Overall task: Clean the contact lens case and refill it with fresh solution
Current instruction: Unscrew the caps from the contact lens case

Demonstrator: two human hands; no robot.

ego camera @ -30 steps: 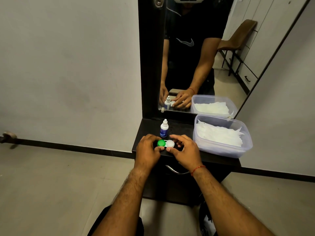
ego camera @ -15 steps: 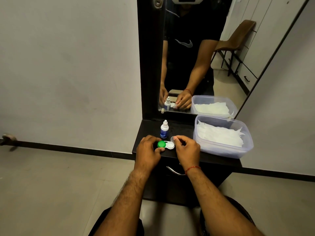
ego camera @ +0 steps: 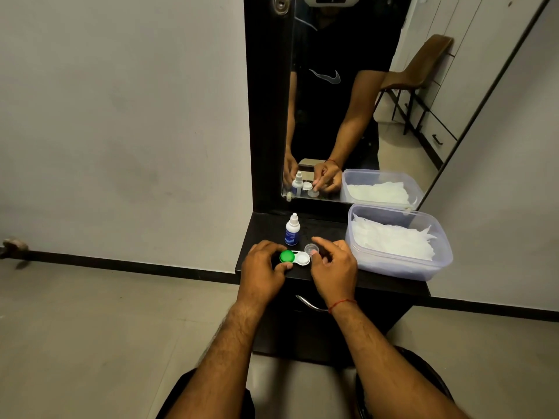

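Observation:
The contact lens case (ego camera: 298,257) lies on the black dresser top (ego camera: 326,226). Its left well wears a green cap (ego camera: 286,256); its right well is uncovered and white. My left hand (ego camera: 263,269) grips the case at the green-capped end. The loose clear cap (ego camera: 310,247) rests on the dresser just behind the uncovered well, pinched between the thumb and forefinger of my right hand (ego camera: 334,264). A small solution bottle (ego camera: 292,230) with a white nozzle and blue label stands upright behind the case, untouched.
A clear plastic tub (ego camera: 435,264) of white tissues sits at the right of the dresser, close to my right hand. A mirror (ego camera: 348,116) rises behind the dresser. A metal drawer handle (ego camera: 308,303) is below the front edge.
My right hand has taken the clear cap off the right well and carried it back to the dresser top behind the case. My left hand has kept hold of the case.

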